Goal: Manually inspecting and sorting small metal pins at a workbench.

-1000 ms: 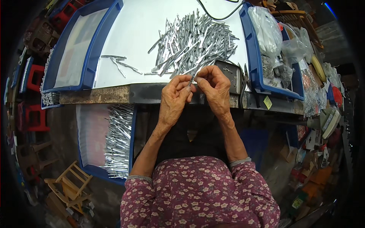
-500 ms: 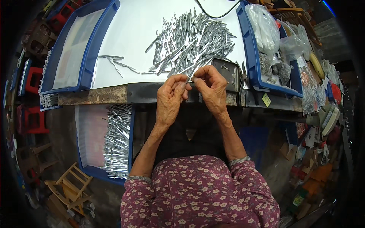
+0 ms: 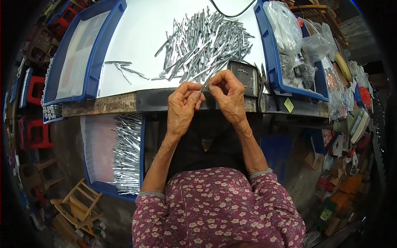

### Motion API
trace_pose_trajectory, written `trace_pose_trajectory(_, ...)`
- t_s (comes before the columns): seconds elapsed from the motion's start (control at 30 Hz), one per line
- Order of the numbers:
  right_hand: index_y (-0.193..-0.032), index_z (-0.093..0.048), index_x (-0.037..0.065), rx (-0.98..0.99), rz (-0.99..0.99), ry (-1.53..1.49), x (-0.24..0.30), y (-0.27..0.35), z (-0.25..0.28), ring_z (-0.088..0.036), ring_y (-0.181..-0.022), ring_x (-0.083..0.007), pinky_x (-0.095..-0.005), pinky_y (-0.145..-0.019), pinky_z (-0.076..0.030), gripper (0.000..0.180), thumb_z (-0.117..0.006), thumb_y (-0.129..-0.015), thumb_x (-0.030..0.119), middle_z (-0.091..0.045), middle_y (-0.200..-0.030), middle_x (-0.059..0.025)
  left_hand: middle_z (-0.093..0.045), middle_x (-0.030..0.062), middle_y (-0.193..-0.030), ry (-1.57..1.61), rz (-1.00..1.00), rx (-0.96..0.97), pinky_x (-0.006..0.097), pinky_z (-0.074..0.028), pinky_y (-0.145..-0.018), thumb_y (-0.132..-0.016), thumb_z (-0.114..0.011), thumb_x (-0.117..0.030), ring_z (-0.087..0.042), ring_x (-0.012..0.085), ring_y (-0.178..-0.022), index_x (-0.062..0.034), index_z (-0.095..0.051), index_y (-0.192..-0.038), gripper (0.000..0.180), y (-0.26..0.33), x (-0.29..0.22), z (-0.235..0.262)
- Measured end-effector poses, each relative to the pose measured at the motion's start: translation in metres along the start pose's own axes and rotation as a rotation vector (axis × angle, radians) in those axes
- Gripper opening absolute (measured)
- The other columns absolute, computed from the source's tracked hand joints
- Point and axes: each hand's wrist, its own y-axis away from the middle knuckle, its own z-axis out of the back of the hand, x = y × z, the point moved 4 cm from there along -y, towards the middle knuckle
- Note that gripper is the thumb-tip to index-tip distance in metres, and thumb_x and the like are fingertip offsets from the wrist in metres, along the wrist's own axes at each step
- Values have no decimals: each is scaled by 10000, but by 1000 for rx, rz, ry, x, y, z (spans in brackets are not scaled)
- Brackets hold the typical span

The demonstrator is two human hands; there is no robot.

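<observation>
Over the table's front edge, my left hand [image 3: 184, 106] pinches a thin silvery metal strip [image 3: 203, 86] between thumb and forefinger. Close beside it my right hand [image 3: 230, 98] is closed, thumb and fingertips meeting at the strip's upper end; whatever small thing they hold is too small to make out. Just beyond both hands lies a large heap of similar metal strips [image 3: 206, 41] on the white tabletop. A shallow dark tray [image 3: 235, 67] with several tiny shiny round parts sits behind my right hand. A few loose strips [image 3: 124, 69] lie to the left.
Blue trays stand on the table: one on the left [image 3: 92, 76], another on the right [image 3: 271, 53] filled with plastic bags [image 3: 283, 27]. Pliers [image 3: 264, 78] lie beside the small tray. Below the edge, a blue bin [image 3: 99, 186] holds many strips. A wooden stool [image 3: 78, 204] stands lower left.
Both hands keep nearly the same pose at the strip, with only slight finger movement. The whole view has shifted slightly.
</observation>
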Motion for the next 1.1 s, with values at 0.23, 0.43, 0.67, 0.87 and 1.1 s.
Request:
trace_pose_trajectory(0.23,-817,-488,10,1,21,-28,-3,0,0,-495,-663,-42,-178,-594,-418,83,-521,-763,-43,-517,-751,-5,-555,12,-670,-106,-50,-39,168,-363,-484,-845,-497,4,-439,30,-543,21,-553,-903,82,2,-1,-2)
trace_pose_trajectory(0.43,-808,-484,14,-49,13,-92,-3,-2,0,-465,-579,-29,-166,-489,-376,87,-547,-768,-32,-520,-721,-5,-555,23,-636,-209,-112,-68,193,-383,-475,-834,-507,0,-465,44,-532,22,-550,-888,73,0,-2,-4)
trace_pose_trajectory(0.67,-804,-474,7,-51,-105,-281,-1,-5,-3,-464,-536,-44,-181,-466,-382,98,-564,-773,-20,-532,-701,-29,-552,59,-614,-521,-328,-164,233,-407,-482,-825,-504,4,-506,70,-534,29,-544,-893,83,1,-10,-10)
trace_pose_trajectory(0.87,-805,-476,-2,-8,-132,-367,-1,-8,-4,-463,-533,-45,-183,-468,-385,94,-566,-777,-12,-526,-685,-27,-553,15,-642,-181,-132,-115,170,-358,-460,-848,-493,-7,-467,33,-530,23,-542,-896,75,-4,-3,-6)
trace_pose_trajectory(1.1,-809,-493,-13,1,-82,-184,-2,-8,-5,-478,-538,-50,-187,-480,-405,75,-564,-783,-4,-514,-662,-18,-528,1,-656,47,-32,-71,145,-307,-435,-857,-487,-10,-403,2,-515,29,-512,-919,78,-5,4,-4)
